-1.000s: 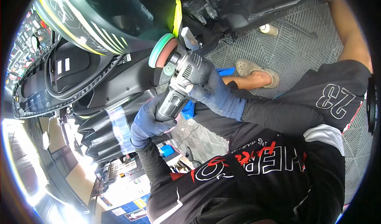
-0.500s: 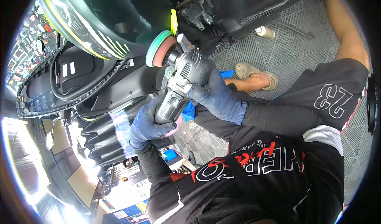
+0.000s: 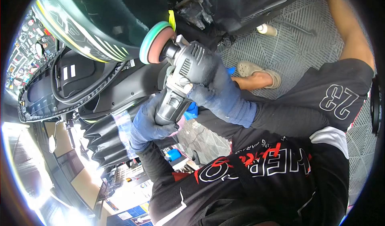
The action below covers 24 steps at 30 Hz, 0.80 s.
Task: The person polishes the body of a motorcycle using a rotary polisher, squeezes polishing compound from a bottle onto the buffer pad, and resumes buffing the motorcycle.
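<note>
Beside the panel (image 3: 116,9), left grip (image 3: 147,124) and right grip (image 3: 214,81) are wrapping snugly around a polisher (image 3: 174,102); finished and remaining areas aren't showing distinctly.

Upside down to the camera, white outlined "HERO" (image 3: 256,168) runs across the black shirt (image 3: 200,204), overlapped by illegible red script, and "23" (image 3: 335,101) stands on the shorts (image 3: 292,91). Lettering on the glossy dark panel (image 3: 124,9) cannot be read.
</note>
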Tool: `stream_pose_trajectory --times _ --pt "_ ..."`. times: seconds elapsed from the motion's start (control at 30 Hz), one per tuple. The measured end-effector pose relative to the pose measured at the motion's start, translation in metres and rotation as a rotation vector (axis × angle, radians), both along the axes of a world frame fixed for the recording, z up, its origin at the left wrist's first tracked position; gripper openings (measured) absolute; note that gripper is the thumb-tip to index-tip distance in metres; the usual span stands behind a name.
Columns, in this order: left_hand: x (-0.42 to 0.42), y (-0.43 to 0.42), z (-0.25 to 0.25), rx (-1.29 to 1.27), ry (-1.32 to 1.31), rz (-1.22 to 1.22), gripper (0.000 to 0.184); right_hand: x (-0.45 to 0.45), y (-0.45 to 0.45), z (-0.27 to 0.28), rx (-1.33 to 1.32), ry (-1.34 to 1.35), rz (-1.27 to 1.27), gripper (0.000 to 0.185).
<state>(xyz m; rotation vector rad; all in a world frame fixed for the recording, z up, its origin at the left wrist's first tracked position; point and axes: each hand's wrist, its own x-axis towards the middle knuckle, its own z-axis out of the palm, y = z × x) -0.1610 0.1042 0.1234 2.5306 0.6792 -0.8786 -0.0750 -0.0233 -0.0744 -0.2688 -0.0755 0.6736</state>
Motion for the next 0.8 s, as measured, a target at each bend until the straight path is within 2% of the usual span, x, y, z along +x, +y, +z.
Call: stream_pose_trajectory --times 0.1,0.13,0.17,0.2,0.3,0.37,0.43,0.63,0.7,0.73,0.8 --pt "-0.015 0.008 -0.007 -0.043 0.004 0.161 0.1 -0.014 0.021 -0.016 -0.01 -0.097 0.027 0.077" --pt "-0.019 0.014 -0.005 -0.109 0.07 0.267 0.1 -0.018 0.027 -0.017 -0.012 -0.098 0.034 0.077" --pt "-0.025 0.02 -0.009 -0.113 0.067 0.272 0.1 -0.022 0.032 -0.019 0.069 -0.048 0.086 0.078" --pt "-0.031 0.025 -0.013 -0.114 0.03 0.217 0.099 -0.023 0.035 -0.018 0.149 0.002 0.137 0.079" --pt "-0.04 0.033 -0.016 -0.1 -0.018 0.14 0.097 -0.03 0.03 -0.021 0.079 -0.007 0.174 0.078" --pt "-0.045 0.036 -0.018 -0.068 -0.035 0.084 0.095 -0.041 0.05 -0.035 0.128 -0.036 0.173 0.076" --pt "-0.047 0.037 -0.019 -0.066 -0.022 0.141 0.093 -0.047 0.06 -0.042 0.178 -0.064 0.169 0.075" --pt "-0.045 0.039 -0.02 -0.058 -0.048 0.083 0.094 -0.03 0.047 -0.034 0.262 -0.094 0.285 0.075" --pt "-0.039 0.035 -0.018 -0.071 -0.009 0.182 0.096 -0.032 0.042 -0.025 0.121 -0.061 0.114 0.054" --pt "-0.035 0.033 -0.016 -0.07 -0.008 0.177 0.096 -0.029 0.038 -0.021 0.123 -0.06 0.109 0.054" --pt "-0.026 0.029 -0.013 -0.051 -0.02 0.082 0.099 -0.019 0.029 -0.014 0.191 -0.017 0.093 0.073"
